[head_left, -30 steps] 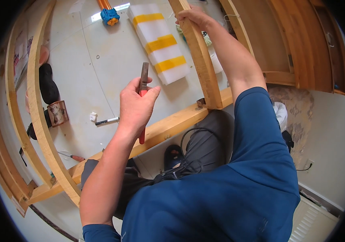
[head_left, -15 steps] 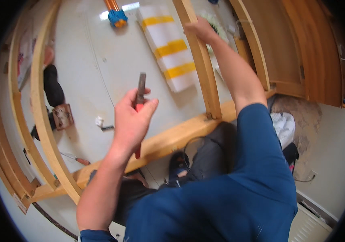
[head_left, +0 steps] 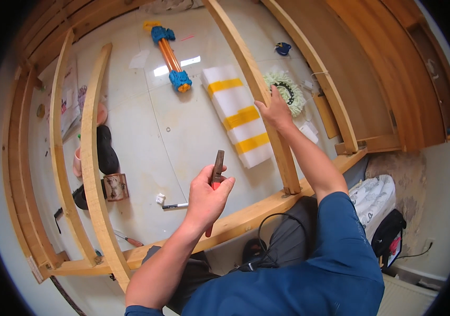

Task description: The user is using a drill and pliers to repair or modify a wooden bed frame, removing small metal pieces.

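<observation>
Right hand (head_left: 277, 111) sits lower on the wooden slat (head_left: 283, 160) than one second ago, nearer the beam (head_left: 256, 213); the view has also shifted, and the whole blue-and-orange toy (head_left: 170, 58) now shows on the floor. Right thumb and index finger are parted, the thumb lying over the slat and the index finger extended along it; whether the remaining fingers close around the wood cannot be told. Left hand (head_left: 207, 197) is curled around the red-handled pliers (head_left: 218, 167), thumb pressed along the near side, metal head pointing up and away from the body, one handle end emerging below the palm. Whether the plier jaws are parted cannot be made out. Pliers are held over the near side of the frame, left of the slat. Beyond them on the tiles: white foam bundle (head_left: 238, 118) banded with yellow tape, and a marker pen (head_left: 175, 206) to the left.
</observation>
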A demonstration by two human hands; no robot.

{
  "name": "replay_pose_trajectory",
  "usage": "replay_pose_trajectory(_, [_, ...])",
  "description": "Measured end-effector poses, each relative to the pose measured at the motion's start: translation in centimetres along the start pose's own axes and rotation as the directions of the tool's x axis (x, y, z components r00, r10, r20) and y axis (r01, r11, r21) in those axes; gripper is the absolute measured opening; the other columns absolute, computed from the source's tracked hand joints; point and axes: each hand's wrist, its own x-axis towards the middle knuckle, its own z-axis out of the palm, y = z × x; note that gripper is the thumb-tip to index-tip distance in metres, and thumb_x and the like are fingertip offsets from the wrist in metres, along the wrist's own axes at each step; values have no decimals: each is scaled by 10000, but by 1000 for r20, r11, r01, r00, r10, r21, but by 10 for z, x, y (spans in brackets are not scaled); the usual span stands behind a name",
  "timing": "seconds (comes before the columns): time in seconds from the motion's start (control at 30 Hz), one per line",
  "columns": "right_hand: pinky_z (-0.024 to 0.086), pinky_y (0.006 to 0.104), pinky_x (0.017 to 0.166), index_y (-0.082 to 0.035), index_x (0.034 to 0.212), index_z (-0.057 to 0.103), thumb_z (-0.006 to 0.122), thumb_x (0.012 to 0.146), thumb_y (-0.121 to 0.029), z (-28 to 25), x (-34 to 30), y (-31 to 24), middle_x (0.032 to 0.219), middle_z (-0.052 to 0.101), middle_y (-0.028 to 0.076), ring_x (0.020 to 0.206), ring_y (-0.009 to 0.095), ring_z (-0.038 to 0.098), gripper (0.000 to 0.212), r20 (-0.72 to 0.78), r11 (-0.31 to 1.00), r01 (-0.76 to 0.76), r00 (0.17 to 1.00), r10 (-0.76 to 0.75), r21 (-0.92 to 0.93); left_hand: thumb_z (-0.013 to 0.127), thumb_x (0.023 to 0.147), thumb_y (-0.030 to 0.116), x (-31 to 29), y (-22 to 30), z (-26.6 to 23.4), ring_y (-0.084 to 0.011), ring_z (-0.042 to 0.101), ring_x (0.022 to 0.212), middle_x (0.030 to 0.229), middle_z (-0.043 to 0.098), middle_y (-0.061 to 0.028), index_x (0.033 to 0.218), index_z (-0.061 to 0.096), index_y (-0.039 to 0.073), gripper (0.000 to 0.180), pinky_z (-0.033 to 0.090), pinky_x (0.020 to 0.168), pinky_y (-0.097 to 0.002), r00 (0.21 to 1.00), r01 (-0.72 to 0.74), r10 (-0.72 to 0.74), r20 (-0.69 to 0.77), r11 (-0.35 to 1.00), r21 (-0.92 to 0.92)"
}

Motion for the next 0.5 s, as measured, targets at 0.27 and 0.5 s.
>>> replay_pose_trajectory(0.27, [374, 513, 1140, -21, 1554, 394, 794, 887, -469, -22, -86, -16, 1433, 538, 212, 1323, 393, 515, 897, -199, 871, 381, 870, -452, -311, 756, 959, 171, -13, -6, 2, -71, 553, 767, 880, 640, -5, 1254, 643, -19, 369, 487, 699, -268, 999, -51, 50, 6, 991, 123])
replay_pose_trajectory(0.5, [429, 513, 1119, 4, 1454, 490, 841, 835, -294, -70, -167, 27, 1436, 532, 223, 1314, 419, 522, 772, -39, 812, 558, 820, -571, -174, 757, 943, 180, -38, -1, 9, -117, 607, 825, 918, 676, -57, 1255, 648, -40, 397, 528, 749, -300, 990, -136, 140, -6, 973, 186])
